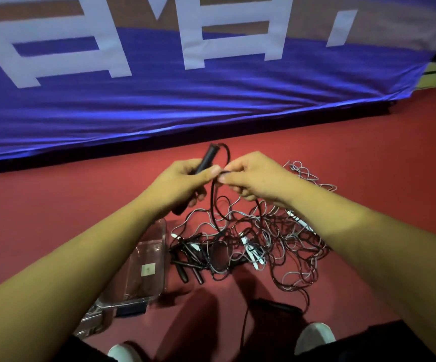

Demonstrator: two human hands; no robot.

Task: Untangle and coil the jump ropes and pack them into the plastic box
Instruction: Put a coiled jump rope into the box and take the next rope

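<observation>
My left hand (179,182) grips a black jump-rope handle (206,158) that points up and away from me. Its black cord (213,202) loops over the top and runs down into the pile. My right hand (253,176) pinches that cord just beside the left thumb. Below both hands lies a tangled heap of black and grey-white jump ropes (271,239) with black handles (185,267) and white handles (251,252) mixed in. A clear plastic box (146,267) sits open on the floor left of the heap, partly hidden by my left forearm.
The floor is red matting (368,152). A blue banner with large white letters (159,100) hangs along the far side. Another black handle (277,307) lies near my knees. My white shoes (316,335) show at the bottom edge. The box's clear lid (94,325) lies lower left.
</observation>
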